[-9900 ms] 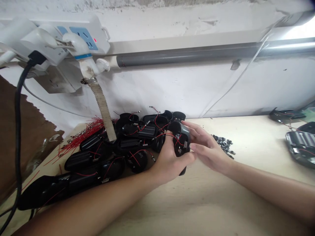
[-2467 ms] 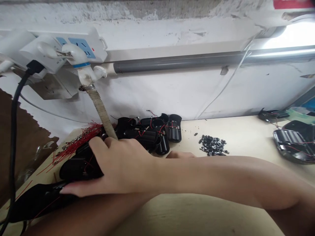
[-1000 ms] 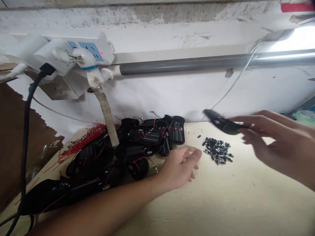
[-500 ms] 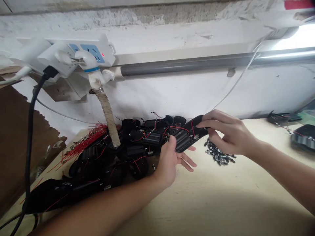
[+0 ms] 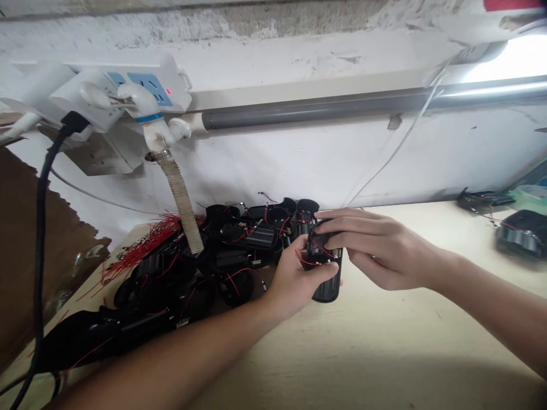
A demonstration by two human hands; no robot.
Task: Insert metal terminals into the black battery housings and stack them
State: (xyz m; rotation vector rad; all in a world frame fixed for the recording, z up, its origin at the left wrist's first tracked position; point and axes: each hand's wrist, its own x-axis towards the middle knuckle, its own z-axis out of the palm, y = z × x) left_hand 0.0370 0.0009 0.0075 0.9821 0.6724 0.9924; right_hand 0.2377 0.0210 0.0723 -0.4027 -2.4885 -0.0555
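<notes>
Black plastic battery holder [image 5: 328, 291]: upright between both hands, above the pale wooden worktop [image 5: 405, 353], thin red wires across its face.
Left hand [image 5: 290, 279]: fingers curled around the holder's lower side, grasping it.
Right hand [image 5: 384, 247]: fingers clenched over its upper end, also grasping it.
Change: the hands had closed together, tilting the holder from its earlier sideways lie to upright.
Edges: a heap of black wired holders [image 5: 252, 239] lay tight against the left hand; worktop stretched front and right.
Far: another black holder [image 5: 521, 234]; above, a white power strip [image 5: 149, 85] and grey pipe [image 5: 320, 105].
</notes>
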